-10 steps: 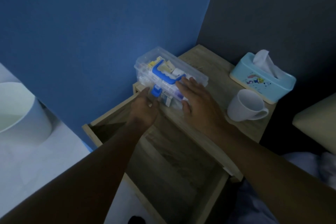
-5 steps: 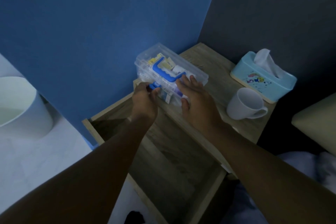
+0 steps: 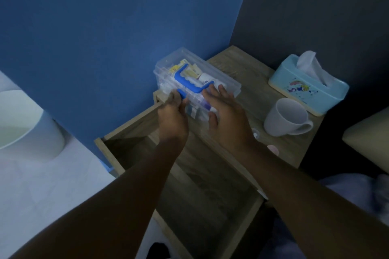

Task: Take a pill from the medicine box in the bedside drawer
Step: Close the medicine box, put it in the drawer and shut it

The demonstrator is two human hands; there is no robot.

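**Hands close in on the medicine box**

Since a moment ago the left hand has crept up from the drawer's edge to the blue latch on the box front, fingers curled and pinching it. The right hand lies flat and spread against the near side of the medicine box, gripping nothing. The box, clear plastic with a blue carry handle and packets showing through the shut lid, sits on the bedside table at the blue wall, above the open drawer. A white mug and tissue box stand to its right.
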